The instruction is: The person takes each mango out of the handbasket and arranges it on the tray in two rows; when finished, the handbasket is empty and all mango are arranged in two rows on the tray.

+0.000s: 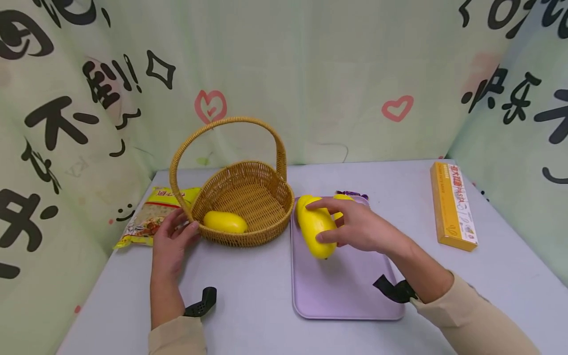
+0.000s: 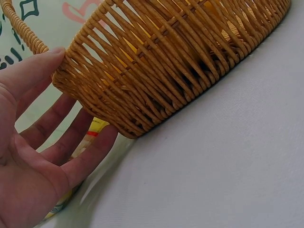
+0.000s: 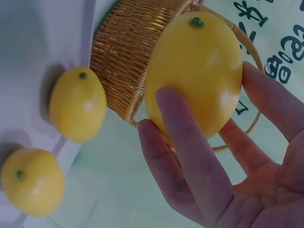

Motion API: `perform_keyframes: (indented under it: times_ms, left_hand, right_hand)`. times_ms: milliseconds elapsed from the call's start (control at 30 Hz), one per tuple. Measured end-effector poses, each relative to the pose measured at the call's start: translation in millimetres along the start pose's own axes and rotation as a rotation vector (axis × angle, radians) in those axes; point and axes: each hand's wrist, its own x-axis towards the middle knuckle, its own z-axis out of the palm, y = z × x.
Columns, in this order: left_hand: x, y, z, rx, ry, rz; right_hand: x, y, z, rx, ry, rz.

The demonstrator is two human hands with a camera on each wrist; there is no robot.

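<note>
My right hand (image 1: 355,224) holds a smooth yellow oval fruit (image 1: 316,234) over the purple tray (image 1: 346,291). In the right wrist view its fingers and thumb grip the fruit's sides, and a small green stem spot (image 3: 196,22) shows at one end. Two more such fruits, one (image 3: 78,104) nearer the basket and another (image 3: 32,182) farther off, lie on the tray. To the left, my left hand (image 1: 174,244) grips the end of a wicker basket (image 1: 248,239) near the handle's foot, thumb at the rim and fingers along the outside. One yellow fruit (image 1: 225,222) lies inside the basket.
A yellow food packet (image 1: 148,217) lies behind my left hand, partly hidden by the basket. A dark purple wrapper (image 1: 352,194) shows at the tray's far edge. At the right stands an orange-and-white box (image 1: 452,207). Printed curtains (image 1: 306,88) enclose the table's back and sides.
</note>
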Motion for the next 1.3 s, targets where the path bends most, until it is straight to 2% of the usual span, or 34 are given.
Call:
perform_keyframes:
  times_ms: [200, 767, 1300]
  left_hand:
    - [0.5, -0.1, 0.7, -0.003, -0.004, 0.007]
    - [2.7, -0.4, 1.1, -0.017, -0.004, 0.008]
    - [3.3, -1.2, 0.4, -0.023, 0.001, 0.0]
  right_hand:
    - [-2.1, 9, 12, 0.009, -0.023, 0.058]
    - [-3.5, 27, 40, 0.008, -0.103, 0.104]
    - [3.2, 35, 54, 0.009, -0.124, 0.172]
